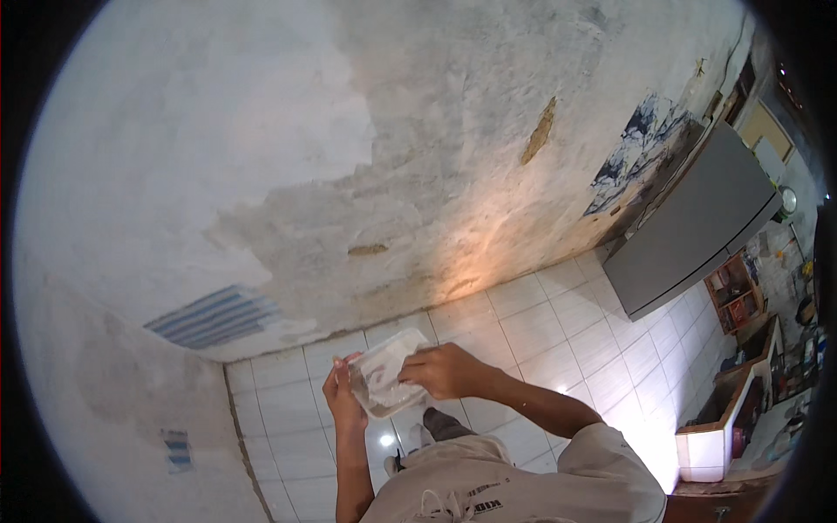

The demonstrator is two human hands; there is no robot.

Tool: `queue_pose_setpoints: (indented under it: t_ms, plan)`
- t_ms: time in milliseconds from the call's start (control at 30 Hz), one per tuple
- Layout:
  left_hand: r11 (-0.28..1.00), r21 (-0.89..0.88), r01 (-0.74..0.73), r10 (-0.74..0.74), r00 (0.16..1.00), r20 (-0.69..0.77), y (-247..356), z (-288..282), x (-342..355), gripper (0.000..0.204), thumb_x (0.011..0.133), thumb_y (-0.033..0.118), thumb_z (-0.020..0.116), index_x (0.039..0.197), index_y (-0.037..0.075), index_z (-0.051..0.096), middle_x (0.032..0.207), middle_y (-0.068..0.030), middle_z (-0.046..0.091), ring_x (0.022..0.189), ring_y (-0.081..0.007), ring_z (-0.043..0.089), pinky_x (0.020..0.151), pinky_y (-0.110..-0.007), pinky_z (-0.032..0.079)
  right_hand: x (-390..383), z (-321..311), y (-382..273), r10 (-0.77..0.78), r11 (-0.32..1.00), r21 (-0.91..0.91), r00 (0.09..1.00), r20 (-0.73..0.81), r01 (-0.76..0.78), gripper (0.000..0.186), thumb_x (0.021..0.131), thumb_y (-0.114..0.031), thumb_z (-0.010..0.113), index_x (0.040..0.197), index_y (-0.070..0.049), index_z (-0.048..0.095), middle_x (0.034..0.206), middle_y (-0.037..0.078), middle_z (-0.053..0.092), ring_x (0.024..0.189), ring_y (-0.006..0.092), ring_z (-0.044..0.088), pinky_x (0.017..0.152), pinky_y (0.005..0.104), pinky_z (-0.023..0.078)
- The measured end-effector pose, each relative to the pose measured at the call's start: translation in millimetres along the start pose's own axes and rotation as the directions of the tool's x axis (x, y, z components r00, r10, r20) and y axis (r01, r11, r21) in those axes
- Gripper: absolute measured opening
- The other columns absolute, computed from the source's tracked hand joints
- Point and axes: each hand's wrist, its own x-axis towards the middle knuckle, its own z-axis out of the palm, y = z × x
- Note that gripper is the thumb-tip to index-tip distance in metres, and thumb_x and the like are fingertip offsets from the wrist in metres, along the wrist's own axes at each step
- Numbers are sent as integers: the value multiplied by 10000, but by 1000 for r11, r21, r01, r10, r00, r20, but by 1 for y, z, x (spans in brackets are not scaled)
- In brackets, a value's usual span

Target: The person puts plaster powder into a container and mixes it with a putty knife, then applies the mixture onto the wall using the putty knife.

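A translucent rectangular plastic container is held up in front of my body, above the tiled floor. My left hand grips it by its left side, thumb up near the rim. Something small and red shows beside that thumb, too small to name. Whitish stuff lies inside the container; its kind cannot be made out. Over the right part of the container, my right hand reaches in with fingers bent together. Whatever those fingers pinch, if anything, is hidden.
Ahead stands a worn plaster wall with peeling patches. Pale tiles cover the floor. At the right are a grey refrigerator, a small shelf and a tiled counter with cluttered kitchen things.
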Motion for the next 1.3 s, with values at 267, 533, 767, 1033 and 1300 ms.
queue_pose_setpoints:
  t_ms: [267, 533, 767, 1033, 1300]
  plan:
    - [996, 17, -91, 89, 991, 104, 9, 38, 52, 542, 953, 462, 562, 1088, -60, 617, 982, -122, 653, 851, -195, 648, 766, -333, 548, 22, -42, 38, 122, 982, -129, 987, -100, -134, 170, 831, -114, 630, 997, -101, 662, 947, 44, 645, 875, 247, 664, 669, 358, 529]
    - [998, -25, 50, -49, 998, 47, -10, 67, 84, 507, 975, 426, 538, 1101, -61, 606, 987, -134, 649, 882, -218, 647, 779, -364, 551, 7, -49, 59, 220, 967, -123, 974, -44, -224, 234, 752, -72, 627, 984, -101, 645, 920, 80, 632, 852, 291, 656, 705, 410, 518]
    - [993, 1, 119, -117, 977, 177, -20, 98, 105, 512, 971, 411, 552, 1100, -80, 623, 986, -131, 662, 865, -202, 642, 779, -328, 533, -15, -67, 92, 245, 969, 12, 957, -156, -247, 233, 782, -116, 650, 1010, -76, 662, 924, 108, 671, 839, 334, 642, 720, 435, 506]
    - [983, 146, 109, -143, 957, 252, -3, 127, 112, 504, 971, 420, 551, 1090, -62, 643, 960, -112, 671, 835, -175, 639, 740, -316, 533, -14, -88, 73, 374, 906, -128, 906, -200, -402, 216, 748, -86, 697, 962, -74, 669, 902, 68, 673, 772, 309, 652, 659, 402, 515]
    - [981, 75, 177, -190, 949, 253, -14, 128, 116, 478, 974, 417, 543, 1053, -37, 667, 915, -106, 683, 797, -164, 645, 705, -306, 539, -19, -86, 81, 378, 924, 18, 909, -178, -381, 162, 761, -75, 659, 921, -49, 663, 842, 117, 674, 784, 325, 655, 685, 433, 509]
